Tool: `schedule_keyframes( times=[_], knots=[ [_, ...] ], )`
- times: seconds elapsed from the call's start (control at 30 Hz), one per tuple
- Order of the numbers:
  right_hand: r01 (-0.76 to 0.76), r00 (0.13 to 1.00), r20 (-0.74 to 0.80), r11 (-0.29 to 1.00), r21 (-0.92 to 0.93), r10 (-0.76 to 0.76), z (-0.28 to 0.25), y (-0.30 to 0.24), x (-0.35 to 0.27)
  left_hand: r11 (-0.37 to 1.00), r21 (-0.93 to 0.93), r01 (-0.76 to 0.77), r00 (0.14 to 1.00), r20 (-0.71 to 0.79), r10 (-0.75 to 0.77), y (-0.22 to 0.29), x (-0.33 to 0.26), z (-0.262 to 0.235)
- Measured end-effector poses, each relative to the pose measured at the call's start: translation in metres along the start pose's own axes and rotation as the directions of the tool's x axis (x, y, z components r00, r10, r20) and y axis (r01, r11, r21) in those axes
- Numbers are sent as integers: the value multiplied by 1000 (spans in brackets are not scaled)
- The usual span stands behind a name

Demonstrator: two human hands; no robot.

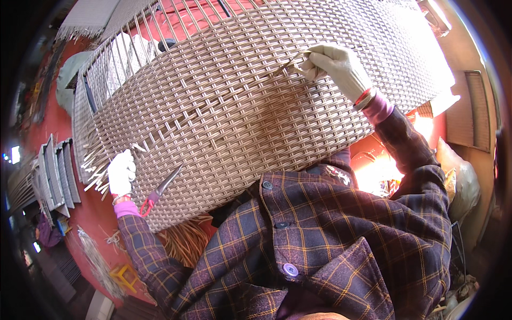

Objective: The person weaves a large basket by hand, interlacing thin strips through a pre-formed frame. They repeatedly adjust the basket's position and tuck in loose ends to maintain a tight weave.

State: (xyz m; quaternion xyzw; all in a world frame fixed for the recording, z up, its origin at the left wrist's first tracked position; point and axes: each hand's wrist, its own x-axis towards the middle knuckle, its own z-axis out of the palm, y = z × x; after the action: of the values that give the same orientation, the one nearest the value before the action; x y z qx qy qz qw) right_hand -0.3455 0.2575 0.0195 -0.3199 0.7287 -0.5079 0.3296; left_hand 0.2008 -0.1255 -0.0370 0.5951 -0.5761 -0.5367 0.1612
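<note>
A large woven panel of brown-grey wicker strands lies across in front of me. My right hand, in a white glove, is closed in a pinch on a thin wicker strand over the panel's upper middle. At the panel's left end my left hand, also gloved, is closed beside loose strand ends; what its fingers hold, if anything, is hidden. Just right of it, on the weave, lies a pair of scissors with dark pointed blades and red-wrapped handles. Gaps in the weave run in a line towards the left hand.
Bare rods show along the panel's far left side. A bundle of brown strands lies under its near edge. Further left are stacked grey woven panels, pale strands and a yellow stool on the red floor.
</note>
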Motion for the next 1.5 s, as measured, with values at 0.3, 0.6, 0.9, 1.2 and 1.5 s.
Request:
schedule_keyframes(
  times=[0.3,0.6,0.9,1.2,1.5],
  knots=[
    [217,907,421,855,-471,2,-10,-6,24,-383,747,-543,368,622,692,-5,19,-7],
    [327,867,494,820,-469,-62,5,-61,13,290,765,-575,787,421,452,9,-6,-5],
    [252,966,206,772,-583,-159,14,-24,59,-224,777,-588,450,544,708,0,-14,-48],
    [654,684,613,705,-274,-396,269,-107,37,-191,832,-521,413,441,796,4,-53,-74],
    [595,595,691,803,-36,-410,439,-130,32,3,791,-612,311,237,920,21,-68,-72]
  ],
)
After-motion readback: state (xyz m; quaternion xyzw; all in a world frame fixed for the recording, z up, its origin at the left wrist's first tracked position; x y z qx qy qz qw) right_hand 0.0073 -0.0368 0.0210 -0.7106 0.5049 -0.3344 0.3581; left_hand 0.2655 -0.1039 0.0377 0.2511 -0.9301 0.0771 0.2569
